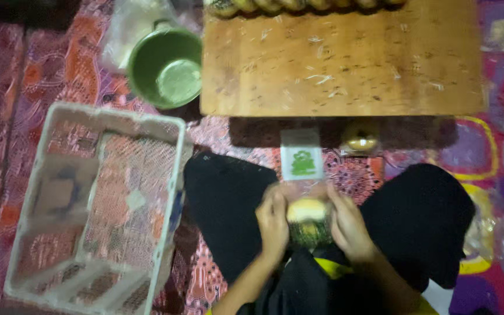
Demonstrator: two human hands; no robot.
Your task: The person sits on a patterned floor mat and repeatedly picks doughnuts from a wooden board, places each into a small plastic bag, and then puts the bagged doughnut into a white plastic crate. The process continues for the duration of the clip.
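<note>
Pinching a round yellow bun [306, 210] between my left hand [273, 224] and right hand [349, 226], fingers pressed together steadying it above my lap, near the wooden board [339, 64].

Two hands, left [273, 224] and right [350, 224], near centre, one pale bun [307, 210] between them. One white label card [302, 154] just beyond. One wooden desk [339, 64] far centre, one row of browned buns [298, 6] at its far edge, number unclear. One green bucket [164, 67] far left. One white plastic crate [88, 204] near left.
</note>
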